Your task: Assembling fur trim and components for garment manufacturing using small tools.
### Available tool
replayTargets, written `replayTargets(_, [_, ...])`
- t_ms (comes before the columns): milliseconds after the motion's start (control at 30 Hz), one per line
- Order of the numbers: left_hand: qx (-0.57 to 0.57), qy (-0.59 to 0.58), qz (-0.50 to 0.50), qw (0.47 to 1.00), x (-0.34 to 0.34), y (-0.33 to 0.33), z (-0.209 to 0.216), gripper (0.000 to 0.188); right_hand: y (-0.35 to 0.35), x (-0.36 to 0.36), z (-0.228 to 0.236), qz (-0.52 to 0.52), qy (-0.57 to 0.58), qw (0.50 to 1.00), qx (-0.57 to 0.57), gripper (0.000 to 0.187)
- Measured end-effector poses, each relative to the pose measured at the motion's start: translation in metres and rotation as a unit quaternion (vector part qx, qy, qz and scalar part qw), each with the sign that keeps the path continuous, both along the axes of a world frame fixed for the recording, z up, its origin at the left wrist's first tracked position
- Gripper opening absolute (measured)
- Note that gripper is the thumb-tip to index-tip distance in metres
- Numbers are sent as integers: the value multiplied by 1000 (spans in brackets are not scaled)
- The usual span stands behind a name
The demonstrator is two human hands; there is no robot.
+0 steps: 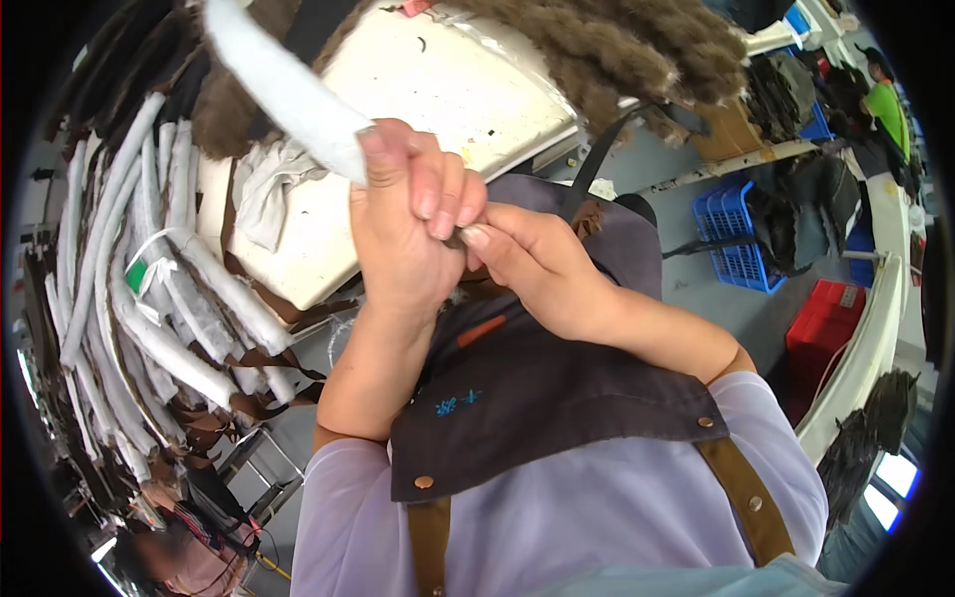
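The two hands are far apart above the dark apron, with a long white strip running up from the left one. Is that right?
Not quite: the hands are not far apart. The head view shows the left hand and right hand close together, their fingers meeting above the dark apron, with a long white strip running up from the left one.

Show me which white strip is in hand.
The strip gripped by the left hand; the other white strips are gathered in a mass at far left.
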State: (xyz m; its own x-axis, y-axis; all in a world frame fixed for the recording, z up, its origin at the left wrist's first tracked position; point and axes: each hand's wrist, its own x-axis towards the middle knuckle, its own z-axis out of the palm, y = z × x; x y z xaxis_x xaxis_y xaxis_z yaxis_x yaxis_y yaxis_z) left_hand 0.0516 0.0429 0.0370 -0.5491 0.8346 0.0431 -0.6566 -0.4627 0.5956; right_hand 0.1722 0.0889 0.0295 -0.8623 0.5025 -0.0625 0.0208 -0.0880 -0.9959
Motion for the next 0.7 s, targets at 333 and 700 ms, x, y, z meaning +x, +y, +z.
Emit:
replayTargets(333, [-77,103,50,990,12,-2,-17,35,-3,-8,-17,-38,-29,993,109,11])
replayTargets(700, [-162,160,83,970,-20,3,-43,27,46,-37,-36,38,25,987,157,12])
